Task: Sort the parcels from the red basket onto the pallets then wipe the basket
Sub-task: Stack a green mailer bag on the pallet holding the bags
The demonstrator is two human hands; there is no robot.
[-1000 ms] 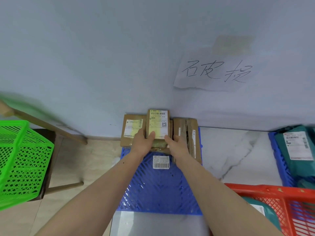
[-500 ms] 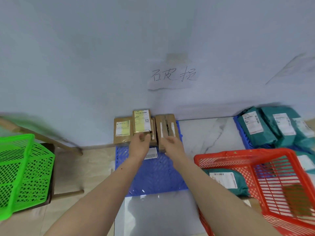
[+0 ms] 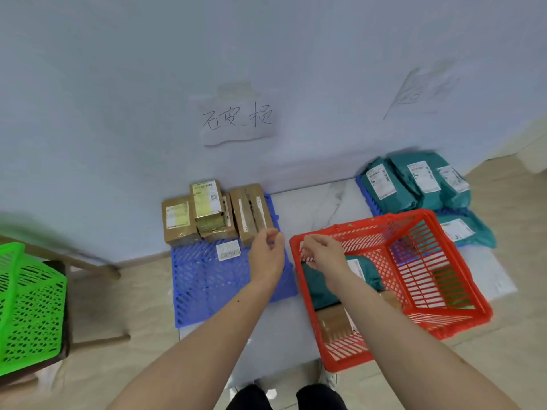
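Both hands hold nothing, fingers loosely curled. The left hand point(image 3: 268, 255) hangs over the right edge of the left pallet point(image 3: 207, 279), just in front of the brown boxes point(image 3: 211, 214) stacked at its far end against the wall. The right hand point(image 3: 324, 254) is over the near-left corner of the red basket point(image 3: 420, 276), above a teal parcel point(image 3: 322, 284) lying inside with a brown box point(image 3: 334, 322). Teal parcels point(image 3: 414, 182) fill the right pallet point(image 3: 361, 187) behind the basket. A green basket point(image 3: 29, 309) stands far left.

Red plastic lattice basket point(image 3: 349, 232), cardboard parcels point(image 3: 177, 220)
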